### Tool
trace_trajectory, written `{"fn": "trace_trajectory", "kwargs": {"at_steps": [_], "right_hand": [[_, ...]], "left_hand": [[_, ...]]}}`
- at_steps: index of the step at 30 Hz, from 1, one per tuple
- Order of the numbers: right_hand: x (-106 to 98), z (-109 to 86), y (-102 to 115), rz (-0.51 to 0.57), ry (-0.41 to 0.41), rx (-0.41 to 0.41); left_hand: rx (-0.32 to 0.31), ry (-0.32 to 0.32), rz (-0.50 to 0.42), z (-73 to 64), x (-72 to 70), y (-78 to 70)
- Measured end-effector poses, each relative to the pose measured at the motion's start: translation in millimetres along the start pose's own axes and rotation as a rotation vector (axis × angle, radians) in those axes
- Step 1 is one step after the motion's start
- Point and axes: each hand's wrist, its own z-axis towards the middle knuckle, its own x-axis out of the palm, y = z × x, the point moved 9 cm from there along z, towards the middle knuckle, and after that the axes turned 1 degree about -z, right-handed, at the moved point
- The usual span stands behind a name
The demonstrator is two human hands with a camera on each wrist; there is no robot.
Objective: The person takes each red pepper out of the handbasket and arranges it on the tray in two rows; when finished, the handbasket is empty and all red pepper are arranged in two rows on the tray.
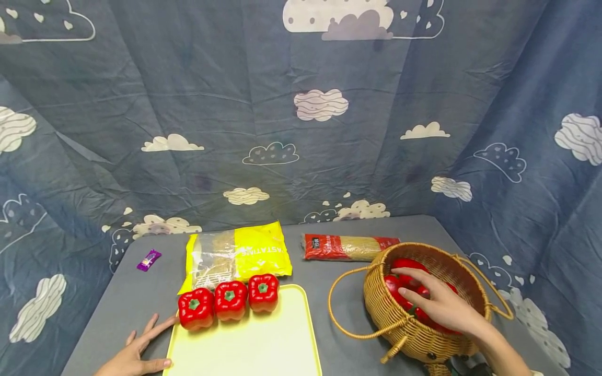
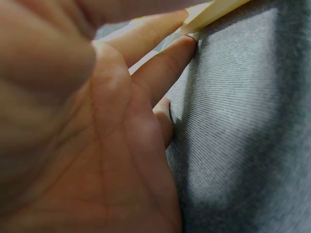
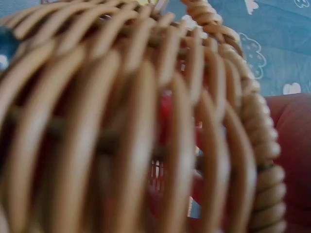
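Note:
My left hand (image 1: 136, 351) lies at the left edge of a pale yellow tray (image 1: 254, 347), fingers spread, with thumb and index fingertip right at the rim. Three red bell peppers (image 1: 230, 301) stand in a row along the tray's far side. To the right, my right hand (image 1: 444, 305) reaches over the rim into a wicker basket (image 1: 383, 308), its fingers extended over several red peppers (image 1: 394, 286) inside. In the right wrist view the basket's weave (image 3: 141, 121) hides most of that hand. The left wrist view shows my palm (image 2: 112, 136) beside the tray's edge (image 2: 214, 17).
Behind the tray lies a yellow and clear pasta bag (image 1: 261, 248). A red packet of noodles (image 1: 348, 247) is at the back, beside the basket. A small purple wrapped sweet (image 1: 149, 260) lies at the far left. One basket handle (image 1: 331, 303) loops out toward the tray.

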Motion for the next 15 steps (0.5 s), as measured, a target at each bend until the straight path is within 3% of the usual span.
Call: {"fn": "trace_trajectory", "kwargs": {"at_steps": [13, 15], "right_hand": [[5.2, 0.0, -13.0, 0.004, 0.032, 0.053], [6.1, 0.3, -14.8, 0.014, 0.049, 0.057]], "left_hand": [[-0.013, -0.031, 0.051, 1.8, -1.6, -0.7], [-0.013, -0.031, 0.048, -0.9, -0.1, -7.0]]}}
